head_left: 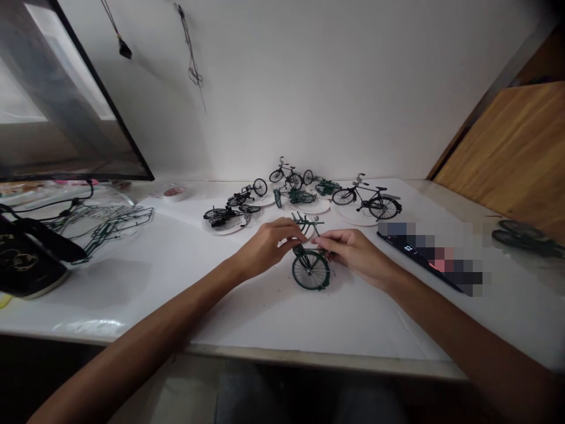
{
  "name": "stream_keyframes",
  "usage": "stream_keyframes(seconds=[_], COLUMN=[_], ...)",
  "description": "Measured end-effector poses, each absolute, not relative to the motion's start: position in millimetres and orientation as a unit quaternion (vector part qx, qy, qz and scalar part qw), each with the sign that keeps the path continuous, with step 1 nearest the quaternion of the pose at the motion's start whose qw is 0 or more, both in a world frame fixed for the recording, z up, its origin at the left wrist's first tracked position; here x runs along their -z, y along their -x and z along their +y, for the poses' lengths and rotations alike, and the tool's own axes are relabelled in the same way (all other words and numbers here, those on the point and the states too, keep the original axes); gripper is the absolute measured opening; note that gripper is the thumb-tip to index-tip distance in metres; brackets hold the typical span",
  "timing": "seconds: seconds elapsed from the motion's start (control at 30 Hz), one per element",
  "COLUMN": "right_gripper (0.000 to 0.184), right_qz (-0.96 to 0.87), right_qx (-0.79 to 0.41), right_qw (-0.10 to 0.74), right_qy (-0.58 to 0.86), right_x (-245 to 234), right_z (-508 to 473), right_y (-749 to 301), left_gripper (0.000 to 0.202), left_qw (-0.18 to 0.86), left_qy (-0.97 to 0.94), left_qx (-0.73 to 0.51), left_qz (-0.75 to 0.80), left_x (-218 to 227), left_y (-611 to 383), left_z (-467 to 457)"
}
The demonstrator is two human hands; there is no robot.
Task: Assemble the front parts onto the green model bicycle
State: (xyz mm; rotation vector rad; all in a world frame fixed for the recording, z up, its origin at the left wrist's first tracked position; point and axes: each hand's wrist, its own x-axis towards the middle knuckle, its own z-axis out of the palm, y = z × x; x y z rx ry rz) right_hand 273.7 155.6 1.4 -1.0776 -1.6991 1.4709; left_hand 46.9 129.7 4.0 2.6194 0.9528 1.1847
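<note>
In the middle of the white tabletop stands a dark green model bicycle (311,270), its spoked wheel toward me and its thin frame reaching away. My left hand (274,244) comes in from the left, thumb and fingers pinched on the frame just above the wheel. From the other side my right hand (348,250) pinches the same frame, its thumb and forefinger close to the left fingertips. The small part between the fingertips is too fine to make out. Behind the hands, thin green frame bars and a small pale round piece show.
Several model bicycles, including a black one (368,200), stand or lie on white paper plates (362,219) behind. Green frame parts (119,229) and a black bag-like object (30,253) are at left, under a monitor (66,100). A partly blurred phone (415,253) lies right.
</note>
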Motion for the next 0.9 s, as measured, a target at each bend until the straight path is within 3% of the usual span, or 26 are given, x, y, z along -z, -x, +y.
stream_keyframes(seconds=[0.2,0.47,0.9], right_gripper=[0.029,0.027,0.029], right_qz=[-0.638,-0.56,-0.563], right_qx=[-0.57,-0.611,-0.605], right_qw=[0.316,0.373,0.363], right_qy=[0.409,0.417,0.43], right_x=[0,-7,-7], right_z=[156,157,156], right_y=[-273,-275,-274], left_gripper=[0.013,0.007,0.006], left_qw=[0.055,0.063,0.11], left_qy=[-0.865,-0.869,-0.87], left_qx=[-0.372,-0.326,-0.315], left_qz=[0.332,0.367,0.364], left_x=[-11,-17,-15], left_y=[-42,-32,-37], left_z=[126,127,122])
